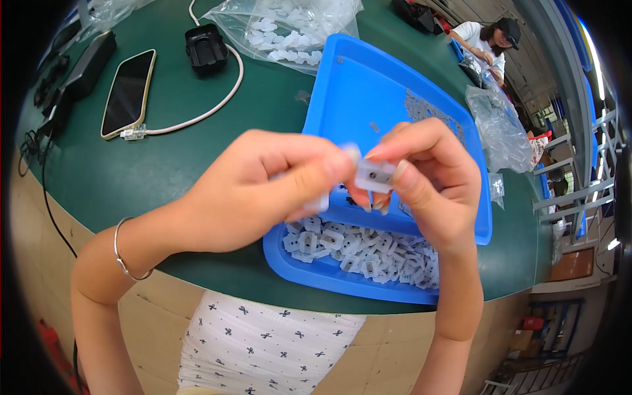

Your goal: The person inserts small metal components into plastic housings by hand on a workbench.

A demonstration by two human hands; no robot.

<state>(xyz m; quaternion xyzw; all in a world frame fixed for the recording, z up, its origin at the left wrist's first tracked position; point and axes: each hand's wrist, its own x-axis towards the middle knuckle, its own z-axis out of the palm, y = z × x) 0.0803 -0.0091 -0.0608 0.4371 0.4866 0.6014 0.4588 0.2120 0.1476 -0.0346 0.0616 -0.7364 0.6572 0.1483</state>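
Observation:
A small white pencil sharpener (374, 176), with a grey plate and a dark screw dot on its face, is pinched between the thumb and fingers of my right hand (431, 181). My left hand (280, 181) is closed and slightly blurred, its thumb and forefinger meeting at the sharpener's left end. A whitish plastic piece (318, 205) shows under the left fingers; its shape is mostly hidden. Both hands are above a blue tray (332, 85) with small grey metal plates (421, 108). Below them, a nearer blue tray (316, 280) holds a heap of similar white sharpeners (375, 253).
On the green table (197, 191) lie a phone (130, 92) with a cable, a black charging cradle (207, 49) and a black power adapter (91, 64). A clear bag of white pieces (283, 33) lies behind. Another person (487, 46) sits at far right, beyond clear plastic bags (497, 128).

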